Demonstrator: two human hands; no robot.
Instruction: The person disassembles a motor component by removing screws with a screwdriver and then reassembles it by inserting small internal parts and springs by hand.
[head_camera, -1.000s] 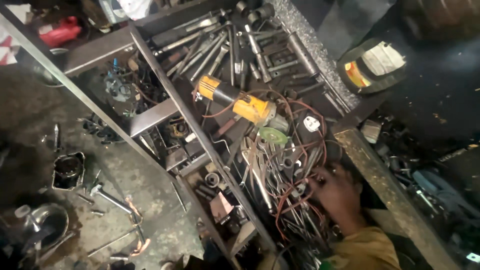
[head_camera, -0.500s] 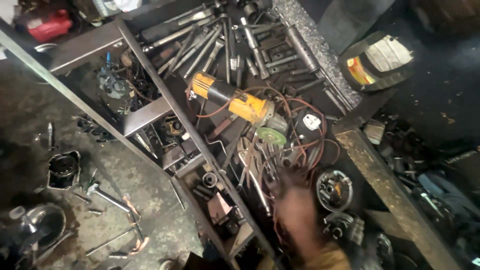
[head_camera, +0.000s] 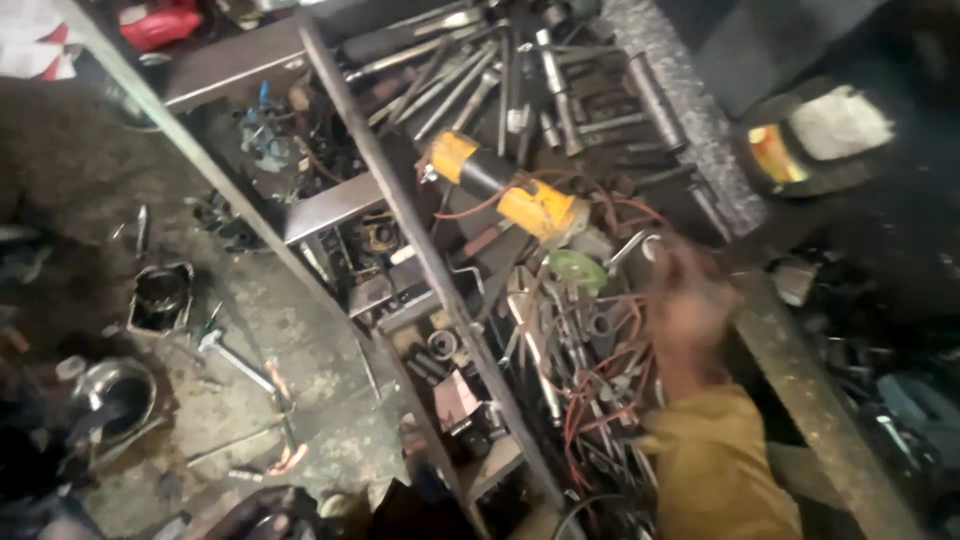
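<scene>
My right hand (head_camera: 690, 300) is over the pile of tools, close to the counter's right edge. It is blurry, so I cannot tell if my fingers are open. The yellow grinder (head_camera: 510, 190) lies just beside it, by red wires (head_camera: 600, 400).

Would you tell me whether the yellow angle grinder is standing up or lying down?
Lying down: the yellow angle grinder rests on its side across the tool pile, beside the right hand.
</scene>
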